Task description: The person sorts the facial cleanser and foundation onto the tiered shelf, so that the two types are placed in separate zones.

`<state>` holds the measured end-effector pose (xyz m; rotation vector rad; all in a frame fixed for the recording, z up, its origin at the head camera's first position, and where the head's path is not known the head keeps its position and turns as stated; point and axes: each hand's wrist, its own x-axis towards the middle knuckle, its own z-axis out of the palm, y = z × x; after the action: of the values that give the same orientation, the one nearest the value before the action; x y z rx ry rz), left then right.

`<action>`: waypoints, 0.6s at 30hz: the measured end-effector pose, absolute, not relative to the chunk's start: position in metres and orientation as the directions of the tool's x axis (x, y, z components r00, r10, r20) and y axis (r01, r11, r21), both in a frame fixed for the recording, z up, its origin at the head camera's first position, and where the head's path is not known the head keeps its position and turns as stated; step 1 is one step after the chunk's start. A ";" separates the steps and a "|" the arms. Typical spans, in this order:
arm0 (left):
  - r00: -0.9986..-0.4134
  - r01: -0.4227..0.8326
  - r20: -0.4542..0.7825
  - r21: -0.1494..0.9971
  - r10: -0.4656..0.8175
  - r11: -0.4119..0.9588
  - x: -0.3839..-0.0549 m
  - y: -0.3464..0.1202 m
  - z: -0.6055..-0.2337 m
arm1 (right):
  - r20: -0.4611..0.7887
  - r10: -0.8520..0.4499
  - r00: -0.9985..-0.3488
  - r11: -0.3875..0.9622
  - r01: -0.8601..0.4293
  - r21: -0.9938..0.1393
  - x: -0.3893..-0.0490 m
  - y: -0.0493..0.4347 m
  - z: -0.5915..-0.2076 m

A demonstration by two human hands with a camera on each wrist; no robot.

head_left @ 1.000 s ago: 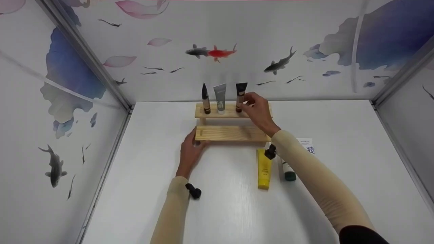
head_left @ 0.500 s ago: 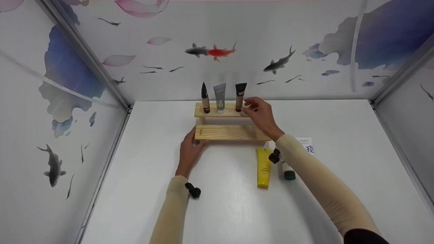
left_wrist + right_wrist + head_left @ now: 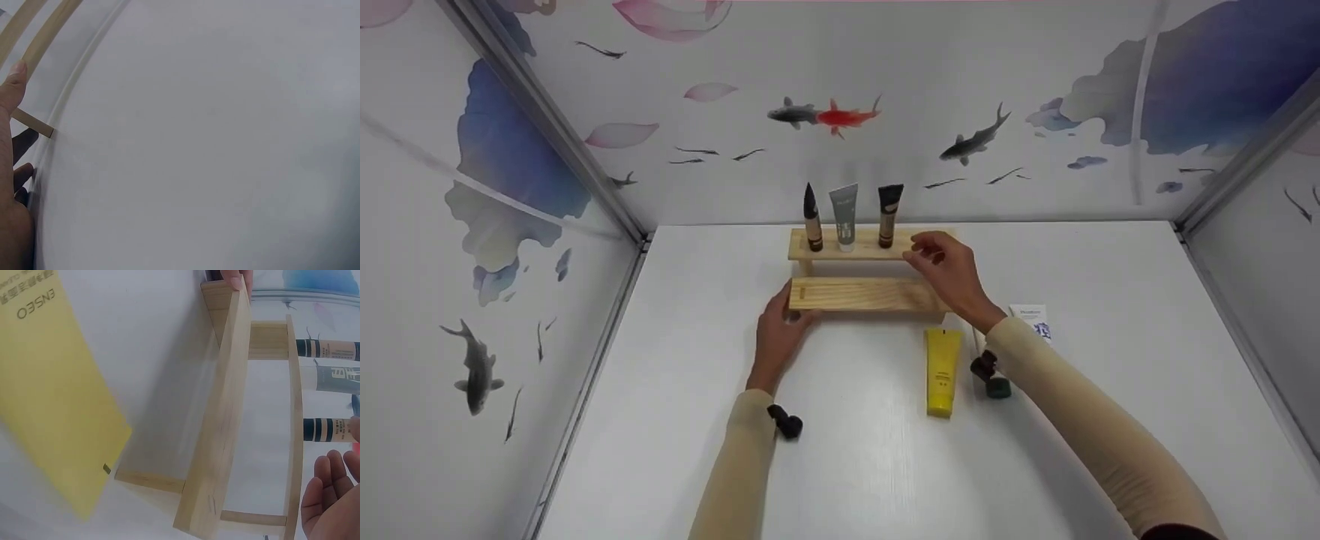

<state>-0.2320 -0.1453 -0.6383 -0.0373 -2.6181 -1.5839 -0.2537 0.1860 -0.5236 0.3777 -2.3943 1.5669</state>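
Observation:
A two-step wooden rack (image 3: 870, 294) stands near the back wall. On its upper shelf, from left to right, stand a slim black-tipped tube (image 3: 813, 221), a grey squeeze tube (image 3: 844, 219) and a black-and-tan squeeze tube (image 3: 889, 216), all upright. My left hand (image 3: 778, 341) grips the lower shelf's left end, its thumb along the front edge. Just right of the black-and-tan tube, my right hand (image 3: 952, 274) hovers with loosely bent fingers and holds nothing. In the right wrist view, its fingers (image 3: 328, 481) show near that tube's cap end.
In front of the rack's right end lies a yellow squeeze tube (image 3: 941, 371). A green-capped tube (image 3: 998, 388) lies beside it, partly under my right forearm. A white item with blue print (image 3: 1030, 315) shows behind that sleeve. Printed walls enclose the table at the back and sides.
My right hand has let go of the black-and-tan tube, which stays upright on the shelf, and has drawn back to the right and toward me. My left hand keeps its place.

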 end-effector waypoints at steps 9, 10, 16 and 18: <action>-0.995 0.071 0.093 0.884 -0.026 0.463 -0.232 -0.145 -0.641 | 0.338 -0.071 -0.938 0.371 -0.339 -0.865 -0.239 0.200 -0.523; -0.995 0.071 0.094 0.882 -0.026 0.467 -0.232 -0.145 -0.642 | 0.341 -0.070 -0.937 0.368 -0.342 -0.865 -0.238 0.202 -0.524; -0.995 0.078 0.100 0.879 -0.023 0.470 -0.231 -0.145 -0.640 | 0.344 -0.064 -0.937 0.377 -0.342 -0.861 -0.229 0.210 -0.529; -0.995 0.082 0.103 0.879 -0.019 0.469 -0.232 -0.146 -0.640 | 0.338 -0.063 -0.939 0.396 -0.335 -0.855 -0.226 0.213 -0.530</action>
<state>-0.2317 -0.1458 -0.6400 -0.0562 -2.6077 -1.5687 -0.2265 0.2126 -0.5304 0.3509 -2.4037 1.5614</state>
